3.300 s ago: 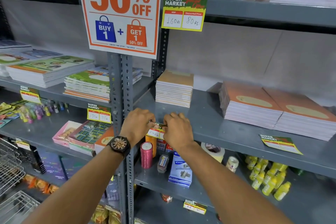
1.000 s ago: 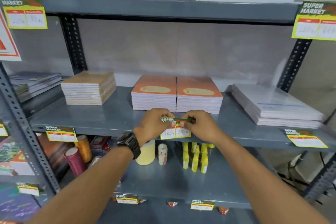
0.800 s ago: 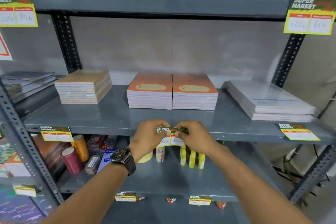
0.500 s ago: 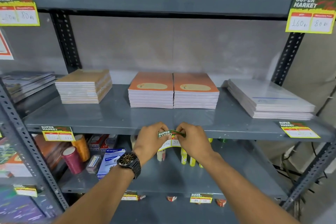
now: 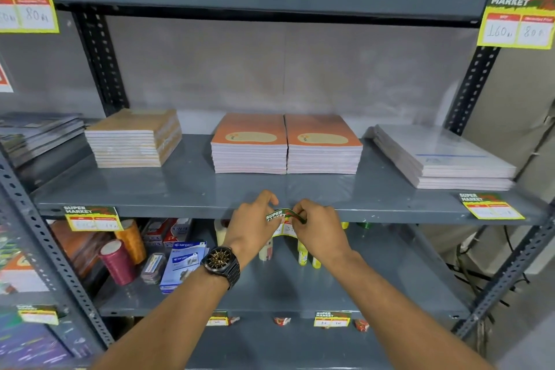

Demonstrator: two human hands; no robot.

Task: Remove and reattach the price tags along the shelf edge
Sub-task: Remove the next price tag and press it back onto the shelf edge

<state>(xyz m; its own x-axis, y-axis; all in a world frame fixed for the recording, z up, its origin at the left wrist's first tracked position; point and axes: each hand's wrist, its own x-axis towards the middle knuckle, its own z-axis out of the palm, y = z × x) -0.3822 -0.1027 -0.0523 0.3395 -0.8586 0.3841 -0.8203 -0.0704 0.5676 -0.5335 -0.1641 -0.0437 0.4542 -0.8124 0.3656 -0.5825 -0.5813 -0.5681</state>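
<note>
A green and yellow price tag (image 5: 284, 221) hangs at the front edge of the grey middle shelf (image 5: 186, 209), bowed outward in the middle. My left hand (image 5: 255, 224), with a dark watch on its wrist, pinches the tag's left end. My right hand (image 5: 319, 228) pinches its right end. Both hands sit just below the shelf lip, in front of the two orange notebook stacks (image 5: 286, 144). Another price tag (image 5: 91, 218) sticks on the same edge at the left, and a third price tag (image 5: 491, 207) lies tilted at the right.
Notebook piles (image 5: 135, 138) and a wrapped paper stack (image 5: 441, 156) sit on the middle shelf. Below are tape rolls (image 5: 118, 261), stapler boxes (image 5: 183, 264) and small yellow bottles (image 5: 303, 252). Perforated uprights (image 5: 471, 87) frame the bay. A larger price tag (image 5: 518, 18) hangs from the upper shelf.
I moved from the left tag by the post to the tag in front of the orange notebooks. Over the last second that tag has bent and bowed between my hands.
</note>
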